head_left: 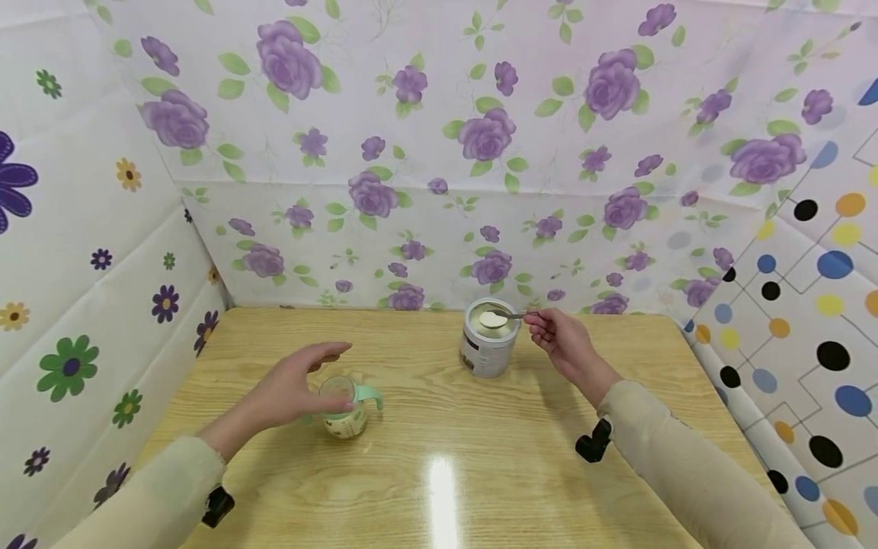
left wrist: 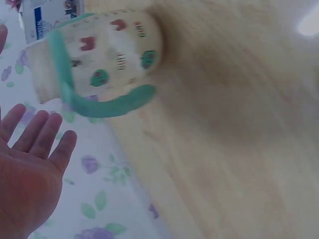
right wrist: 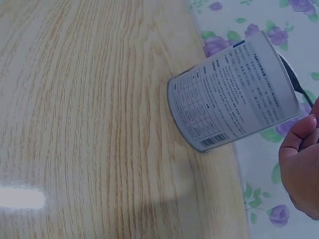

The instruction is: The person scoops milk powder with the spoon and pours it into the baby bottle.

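My right hand [head_left: 565, 347] pinches the handle of a spoon [head_left: 513, 315]. A heap of white powder [head_left: 492, 319] sits in the spoon's bowl, over the mouth of an uncovered tin can [head_left: 485, 357]. Printed text and a barcode cover the can's side [right wrist: 229, 94] in the right wrist view. My left hand [head_left: 291, 389] is beside a baby bottle [head_left: 346, 424] with mint-green handles, its fingers spread apart from the bottle. Upright on the table and without a lid, the bottle shows small red and green prints [left wrist: 117, 52] in the left wrist view.
The wooden table [head_left: 411, 473] runs back to a cloth wall [head_left: 439, 137] with purple flowers. Patterned cloths stand at the left [head_left: 130, 305] and right [head_left: 809, 320] sides. Each sleeve carries a black wrist camera, one at the right [head_left: 595, 442].
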`<state>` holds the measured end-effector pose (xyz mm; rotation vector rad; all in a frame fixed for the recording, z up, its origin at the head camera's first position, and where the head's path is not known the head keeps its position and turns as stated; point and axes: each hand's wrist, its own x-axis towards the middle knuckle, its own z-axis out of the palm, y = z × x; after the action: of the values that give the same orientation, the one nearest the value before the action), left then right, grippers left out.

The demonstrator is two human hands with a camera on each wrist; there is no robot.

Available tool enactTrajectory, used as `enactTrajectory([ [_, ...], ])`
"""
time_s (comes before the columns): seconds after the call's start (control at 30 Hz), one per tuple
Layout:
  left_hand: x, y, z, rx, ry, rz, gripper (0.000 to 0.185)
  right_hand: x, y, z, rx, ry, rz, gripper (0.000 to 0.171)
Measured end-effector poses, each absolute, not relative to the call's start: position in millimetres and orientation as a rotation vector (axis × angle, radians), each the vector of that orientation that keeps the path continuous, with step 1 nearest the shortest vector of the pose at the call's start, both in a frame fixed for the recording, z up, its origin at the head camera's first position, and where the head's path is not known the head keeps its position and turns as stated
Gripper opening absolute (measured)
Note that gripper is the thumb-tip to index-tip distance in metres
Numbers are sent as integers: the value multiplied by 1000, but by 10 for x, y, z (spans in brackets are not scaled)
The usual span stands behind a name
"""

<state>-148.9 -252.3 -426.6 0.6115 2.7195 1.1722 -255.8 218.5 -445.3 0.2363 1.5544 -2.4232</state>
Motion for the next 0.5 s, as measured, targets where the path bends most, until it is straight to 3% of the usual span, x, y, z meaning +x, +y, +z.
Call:
enactTrajectory([
  [0.5, -1345, -2633, -4769, 440, 2675, 1406, 95, -2565, 2142, -4501, 241, 1567, -2433, 30],
])
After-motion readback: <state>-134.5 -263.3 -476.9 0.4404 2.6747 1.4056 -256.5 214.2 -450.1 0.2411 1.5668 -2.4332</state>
